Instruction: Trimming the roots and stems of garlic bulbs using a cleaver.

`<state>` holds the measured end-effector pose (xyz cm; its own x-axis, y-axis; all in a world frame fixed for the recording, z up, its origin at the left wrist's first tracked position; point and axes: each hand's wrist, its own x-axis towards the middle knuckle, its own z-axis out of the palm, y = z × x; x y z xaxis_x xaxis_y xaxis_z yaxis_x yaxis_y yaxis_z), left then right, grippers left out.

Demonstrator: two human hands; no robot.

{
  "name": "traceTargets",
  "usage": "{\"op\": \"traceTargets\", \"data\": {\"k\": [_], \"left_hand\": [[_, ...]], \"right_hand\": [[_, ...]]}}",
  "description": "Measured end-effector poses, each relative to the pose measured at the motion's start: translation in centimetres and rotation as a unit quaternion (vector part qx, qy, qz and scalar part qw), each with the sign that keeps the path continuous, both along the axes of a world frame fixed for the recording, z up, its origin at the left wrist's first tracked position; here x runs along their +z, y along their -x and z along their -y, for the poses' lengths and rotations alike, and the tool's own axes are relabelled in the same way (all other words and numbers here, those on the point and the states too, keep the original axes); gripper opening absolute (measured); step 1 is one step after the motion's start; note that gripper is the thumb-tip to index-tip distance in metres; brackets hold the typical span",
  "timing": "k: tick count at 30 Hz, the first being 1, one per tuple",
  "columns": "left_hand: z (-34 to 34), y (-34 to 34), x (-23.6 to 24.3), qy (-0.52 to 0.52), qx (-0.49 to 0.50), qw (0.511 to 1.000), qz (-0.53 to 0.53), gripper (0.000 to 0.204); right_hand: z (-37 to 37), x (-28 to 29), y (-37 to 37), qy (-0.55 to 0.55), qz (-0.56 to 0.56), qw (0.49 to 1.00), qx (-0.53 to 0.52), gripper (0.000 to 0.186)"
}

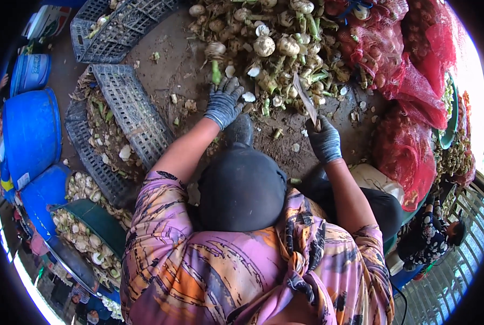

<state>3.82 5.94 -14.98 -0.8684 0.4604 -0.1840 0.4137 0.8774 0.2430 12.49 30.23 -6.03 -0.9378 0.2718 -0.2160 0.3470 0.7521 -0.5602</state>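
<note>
My left hand [224, 104], in a grey striped glove, reaches forward with its fingers stretched out. Just beyond the fingertips is a pale round bulb [215, 51] whose green stem points back at the hand; whether they touch I cannot tell. In my right hand [325, 142], gloved alike, is the handle of a knife [305, 99], its worn blade angled forward and left over the edge of the heap. This heap of soil-covered bulbs [264, 46] with thick cut stems lies on the floor ahead of me.
At left, black plastic crates [135, 111] hold trimmings, beside blue barrels [32, 136] and a green basin [93, 222] of pale pieces. Red mesh sacks [404, 151] of bulbs line the right. Another person [434, 233] sits at far right. Scraps and soil litter the floor [171, 65].
</note>
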Motion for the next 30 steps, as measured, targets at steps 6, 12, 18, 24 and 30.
{"op": "traceTargets", "data": {"k": [6, 12, 18, 24, 30], "left_hand": [[4.1, 0.1, 0.0, -0.240, 0.159, 0.957, -0.018, 0.019], [6.4, 6.6, 2.8, -0.091, 0.557, 0.824, -0.051, 0.068], [12.0, 7.4, -5.1, -0.031, 0.563, 0.824, 0.063, 0.065], [5.0, 4.8, 0.8, -0.537, 0.359, 0.752, 0.131, 0.049], [2.6, 1.7, 5.1, -0.469, -0.006, 0.880, 0.072, 0.052]], "right_hand": [[-0.3, 0.5, -0.3, -0.027, 0.086, 0.996, 0.007, 0.023], [1.2, 1.0, 0.2, 0.012, 0.091, 0.996, 0.021, 0.023], [2.5, 0.6, 0.7, 0.012, 0.099, 0.992, 0.073, 0.025], [4.7, 2.1, 3.0, 0.003, 0.026, 0.985, 0.168, 0.024], [7.6, 5.4, 5.3, -0.032, -0.021, 0.960, 0.278, 0.021]]}}
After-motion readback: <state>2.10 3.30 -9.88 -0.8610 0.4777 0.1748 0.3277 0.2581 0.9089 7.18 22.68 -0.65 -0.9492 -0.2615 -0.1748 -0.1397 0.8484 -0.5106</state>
